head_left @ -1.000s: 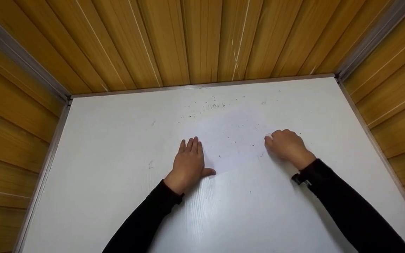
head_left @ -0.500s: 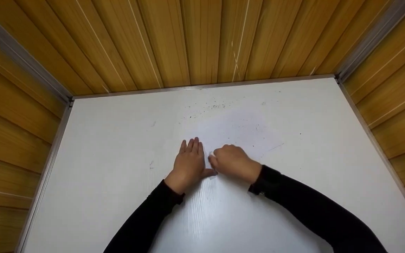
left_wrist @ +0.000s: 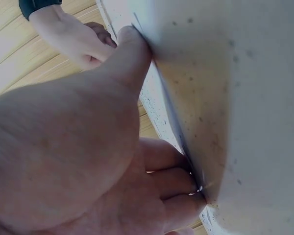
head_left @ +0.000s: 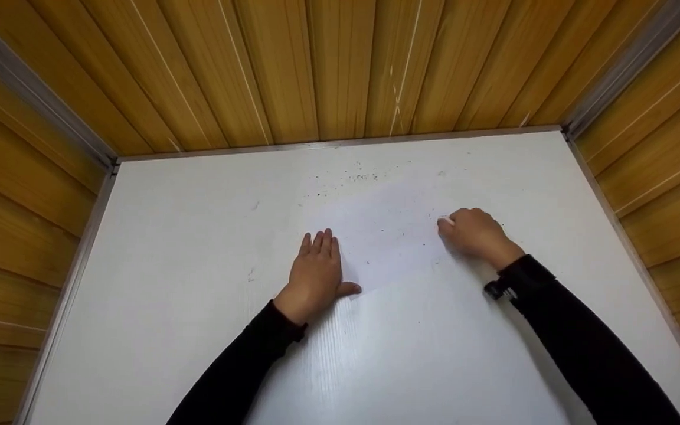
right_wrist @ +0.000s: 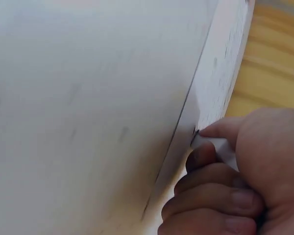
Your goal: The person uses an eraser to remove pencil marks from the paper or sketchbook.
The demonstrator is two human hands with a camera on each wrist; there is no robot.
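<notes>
A white sheet of paper [head_left: 393,236] lies on the white table [head_left: 198,236]. My left hand [head_left: 316,265] presses flat on the sheet's left edge, fingers straight and thumb out to the side. In the left wrist view the left hand [left_wrist: 88,161] lies along the paper [left_wrist: 235,98]. My right hand [head_left: 473,233] rests on the sheet's right part, fingers curled round a small white eraser [head_left: 445,221]. The right wrist view shows the eraser [right_wrist: 218,146] pinched between thumb and fingers of the right hand [right_wrist: 235,196], its tip against the paper [right_wrist: 88,98].
Dark crumbs [head_left: 358,177] are scattered on the table behind the sheet and on it. Wooden panel walls [head_left: 340,65] close in the table at the back and on both sides. Both arms wear black sleeves.
The right hand with the eraser slid left across the sheet until it was beside the left hand, then came back to the right side. The left hand stayed in place.
</notes>
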